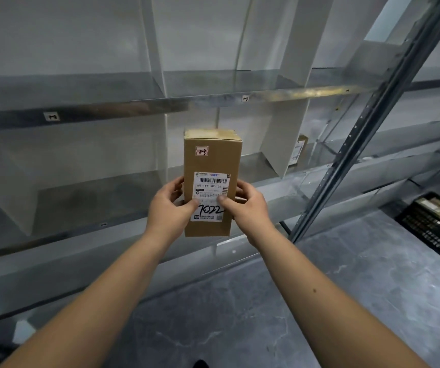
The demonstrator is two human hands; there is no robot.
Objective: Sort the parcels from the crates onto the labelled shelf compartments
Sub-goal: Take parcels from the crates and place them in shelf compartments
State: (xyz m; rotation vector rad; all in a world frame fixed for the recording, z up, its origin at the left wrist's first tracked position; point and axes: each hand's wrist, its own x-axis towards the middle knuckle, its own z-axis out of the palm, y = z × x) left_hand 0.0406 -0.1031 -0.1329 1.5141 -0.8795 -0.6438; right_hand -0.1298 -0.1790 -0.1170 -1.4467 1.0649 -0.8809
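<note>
Crate [435,225] cut off at rt edge. 2nd parcel [299,149] half hidden by divider [284,134]. Label [210,183] small print illegible.

Left hand [166,208] and right hand [248,208] are bare. Left forearm [102,296] and right forearm [333,314] are bare to the frame edge at 7 and 5 o'clock. One small dark mole [315,290] marks the right forearm.

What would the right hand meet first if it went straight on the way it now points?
Apart from the cardboard box it grips, the right hand probably meets nothing before the shelf compartment's back wall; depth is unclear.
</note>
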